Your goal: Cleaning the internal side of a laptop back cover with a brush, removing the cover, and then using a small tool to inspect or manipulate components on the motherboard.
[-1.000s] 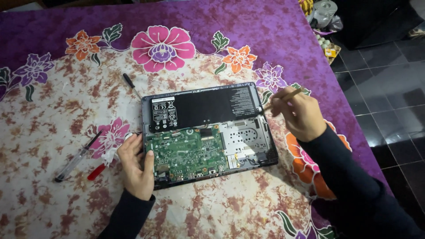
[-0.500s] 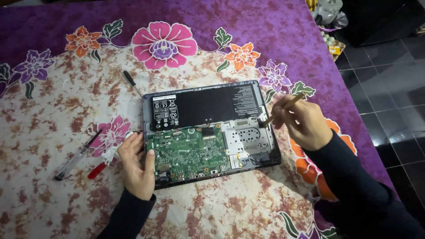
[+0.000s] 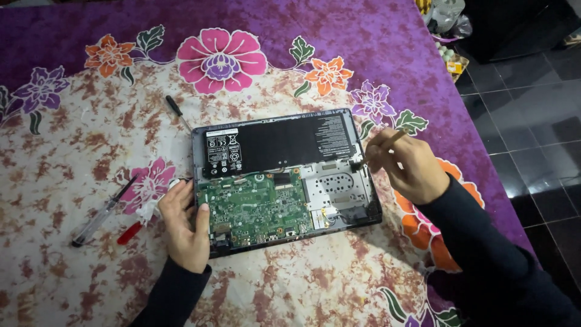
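A purple cloth [image 3: 375,42] with pink, orange and violet flowers covers the table. A black-handled screwdriver [image 3: 177,110] lies above the work, while a clear-handled screwdriver [image 3: 103,212] and a red-handled tool [image 3: 129,232] lie together at the left. Dark floor tiles [image 3: 532,121] show at the right.

Brightness: moderate, even light over the flowered cloth [image 3: 78,181]; the tiled floor [image 3: 532,121] at the right edge is dim.
Source: diffuse, from above; exact direction cannot be told.
Shadows: soft and short beside the left hand [image 3: 184,224] and right hand [image 3: 405,166].
Glare: faint sheen on the black battery [image 3: 284,142] and the floor tiles.
Focus: the opened laptop [image 3: 284,181] is sharp; the far right corner is slightly soft.
Distortion: mild wide-angle bending toward the cloth's edges.
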